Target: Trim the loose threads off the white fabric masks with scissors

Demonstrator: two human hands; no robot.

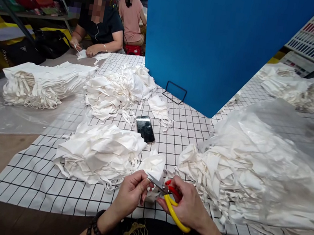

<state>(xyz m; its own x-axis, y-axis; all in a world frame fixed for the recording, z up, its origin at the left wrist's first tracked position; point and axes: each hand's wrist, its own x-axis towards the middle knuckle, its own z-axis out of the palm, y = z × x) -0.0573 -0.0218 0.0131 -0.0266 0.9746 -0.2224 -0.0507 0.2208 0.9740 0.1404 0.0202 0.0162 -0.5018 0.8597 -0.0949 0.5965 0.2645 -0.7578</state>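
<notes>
My right hand (187, 204) grips a pair of scissors (173, 209) with one red and one yellow handle. The blades point left toward my left hand (133, 189), whose fingers are pinched on a white cloth piece (153, 165) near the blade tips. That piece lies at the table's near edge, partly hidden by my fingers. A loose heap of white cloth pieces (100, 152) with thin straps sits just beyond my left hand. To the right spreads a bigger heap of white cloth (242, 182), partly covered by clear plastic.
A phone (145, 128) lies on the checkered tablecloth (52, 196). Behind it stands a large blue board (210, 42) with a wire stand (175, 92). More white cloth heaps (116, 91) and a neat stack (43, 81) lie left. A co-worker (99, 31) handles white cloth across the table.
</notes>
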